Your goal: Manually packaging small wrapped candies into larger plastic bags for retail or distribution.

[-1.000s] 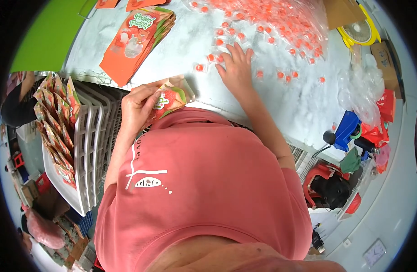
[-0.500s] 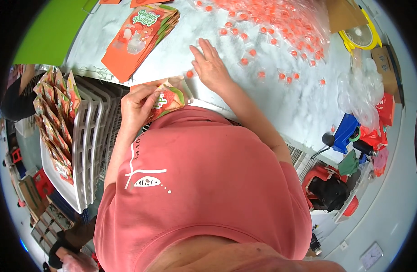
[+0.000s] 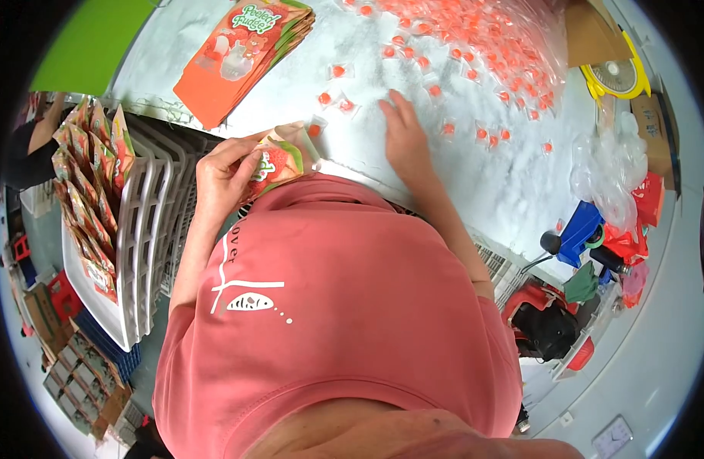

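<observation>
My left hand grips an orange and green printed pouch at the near edge of the white table, its mouth toward the table. My right hand lies palm down on the table with fingers spread, among small clear packets of orange sweets. One packet lies right at the pouch's mouth. A big heap of the same packets covers the far part of the table.
A stack of flat orange pouches lies at the table's far left. White trays holding several upright filled pouches stand at my left. A yellow scale, clear bags and a blue tool are at the right.
My right hand drew back from the scattered packets toward the pouch, then moved out to the right again. My left hand kept the pouch in place.
</observation>
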{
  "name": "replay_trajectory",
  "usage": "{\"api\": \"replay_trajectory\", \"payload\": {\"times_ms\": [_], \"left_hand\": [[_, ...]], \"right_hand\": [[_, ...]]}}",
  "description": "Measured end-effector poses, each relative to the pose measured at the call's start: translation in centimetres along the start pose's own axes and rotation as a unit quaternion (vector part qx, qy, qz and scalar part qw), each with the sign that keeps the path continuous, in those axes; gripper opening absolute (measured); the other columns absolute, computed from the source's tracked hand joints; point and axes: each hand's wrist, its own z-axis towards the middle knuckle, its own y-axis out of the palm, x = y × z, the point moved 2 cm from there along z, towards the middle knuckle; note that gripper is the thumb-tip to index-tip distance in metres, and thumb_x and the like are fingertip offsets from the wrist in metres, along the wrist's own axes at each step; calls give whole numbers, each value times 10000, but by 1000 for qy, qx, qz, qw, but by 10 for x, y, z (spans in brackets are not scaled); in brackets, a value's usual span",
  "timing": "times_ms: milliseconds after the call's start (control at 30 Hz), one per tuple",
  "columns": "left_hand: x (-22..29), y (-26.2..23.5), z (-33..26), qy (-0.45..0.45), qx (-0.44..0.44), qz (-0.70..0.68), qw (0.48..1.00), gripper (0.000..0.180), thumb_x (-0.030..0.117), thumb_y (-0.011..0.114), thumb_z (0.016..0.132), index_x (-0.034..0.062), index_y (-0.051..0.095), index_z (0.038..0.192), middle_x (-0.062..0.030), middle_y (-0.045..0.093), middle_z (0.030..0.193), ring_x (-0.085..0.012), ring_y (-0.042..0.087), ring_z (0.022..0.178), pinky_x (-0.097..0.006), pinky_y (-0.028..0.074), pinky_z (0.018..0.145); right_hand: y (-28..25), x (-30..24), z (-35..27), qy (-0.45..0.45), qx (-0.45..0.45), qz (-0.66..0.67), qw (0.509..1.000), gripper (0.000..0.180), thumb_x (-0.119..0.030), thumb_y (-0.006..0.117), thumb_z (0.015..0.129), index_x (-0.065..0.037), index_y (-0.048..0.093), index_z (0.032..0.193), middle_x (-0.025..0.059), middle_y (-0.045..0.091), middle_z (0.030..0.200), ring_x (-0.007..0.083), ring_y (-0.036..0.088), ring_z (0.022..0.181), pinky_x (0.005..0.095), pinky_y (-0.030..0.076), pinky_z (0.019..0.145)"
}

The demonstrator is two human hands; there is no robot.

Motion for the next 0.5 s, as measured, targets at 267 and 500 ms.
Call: {"api": "replay_trajectory", "payload": {"times_ms": [267,500], "left_hand": [[0,-3,-4,-12,10,1,1000,120,18,688,875,-10,729,984,-110,719,927,-183,677,778,-290,525,700],[2,-2,-4,-2,4,12,1000,126,24,689,876,-19,722,989,-120,722,944,-197,683,784,-295,530,710]], "right_hand": [[-8,19,11,126,138,240,952,233,-29,499,1002,16,624,1193,122,610,1190,212,583,1152,314,471,978],[5,-15,8,47,40,139,988,387,-155,675,917,-49,597,1281,168,521,1350,318,520,1257,410,435,1033]]}}
